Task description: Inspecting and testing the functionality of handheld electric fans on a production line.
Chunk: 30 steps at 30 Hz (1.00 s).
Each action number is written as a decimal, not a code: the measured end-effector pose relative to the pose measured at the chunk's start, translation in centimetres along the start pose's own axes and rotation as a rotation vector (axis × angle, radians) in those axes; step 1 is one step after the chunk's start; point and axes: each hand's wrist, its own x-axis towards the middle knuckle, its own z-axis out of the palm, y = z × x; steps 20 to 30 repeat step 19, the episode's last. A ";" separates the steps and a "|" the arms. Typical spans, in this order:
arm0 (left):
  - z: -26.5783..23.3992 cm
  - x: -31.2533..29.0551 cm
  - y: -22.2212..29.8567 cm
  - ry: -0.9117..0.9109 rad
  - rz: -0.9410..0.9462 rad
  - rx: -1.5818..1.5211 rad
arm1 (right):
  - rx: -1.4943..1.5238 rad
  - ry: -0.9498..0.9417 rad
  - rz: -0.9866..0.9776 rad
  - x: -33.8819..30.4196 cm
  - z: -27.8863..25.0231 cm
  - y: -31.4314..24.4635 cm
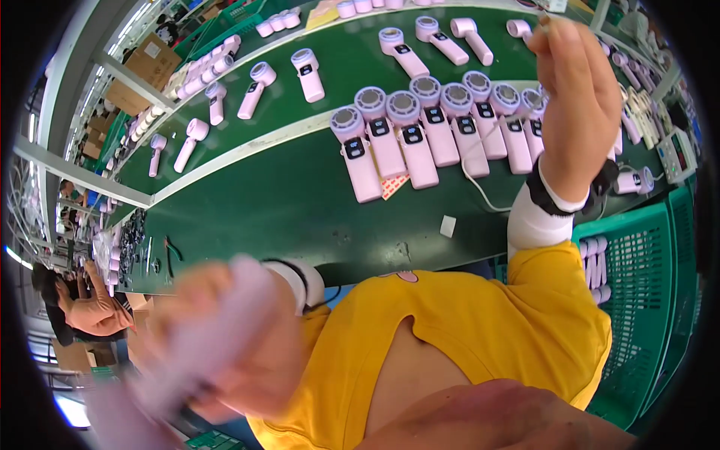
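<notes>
In the lower left, smeared by motion, my left hand (262, 360) is wrapped round a pale purple-pink handheld fan (217, 337), held up off the bench. My right hand (574, 97) is raised at the upper right with its fingertips pinched together; what they hold, if anything, I cannot make out. Below and left of it, several pink handheld fans (364, 176) with round grey grilles and small dark displays lie in a staggered group on the green bench. A thin white cable (480, 191) loops over this group and passes behind my right forearm.
More fans (307, 79) lie spaced along a green belt (345, 56) beyond a pale rail. A green basket (637, 300) holding pink parts stands at the right. Pliers (174, 251) and small dark parts lie at the bench's left end. A person (94, 307) sits at the far left.
</notes>
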 end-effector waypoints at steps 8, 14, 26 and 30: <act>-3.8 0.8 -7.8 -0.132 -0.952 -0.990 | -0.011 0.182 -0.076 1.4 -1.8 0.2; 1.8 -4.0 -30.3 -0.549 -1.354 -0.120 | 0.125 0.264 -0.239 2.0 -8.8 -1.1; 3.8 -12.8 -45.4 -1.299 -0.724 0.865 | 0.403 0.005 -0.217 1.8 -11.2 -2.5; 3.8 -12.8 -45.4 -1.299 -0.724 0.865 | 0.403 0.005 -0.217 1.8 -11.2 -2.5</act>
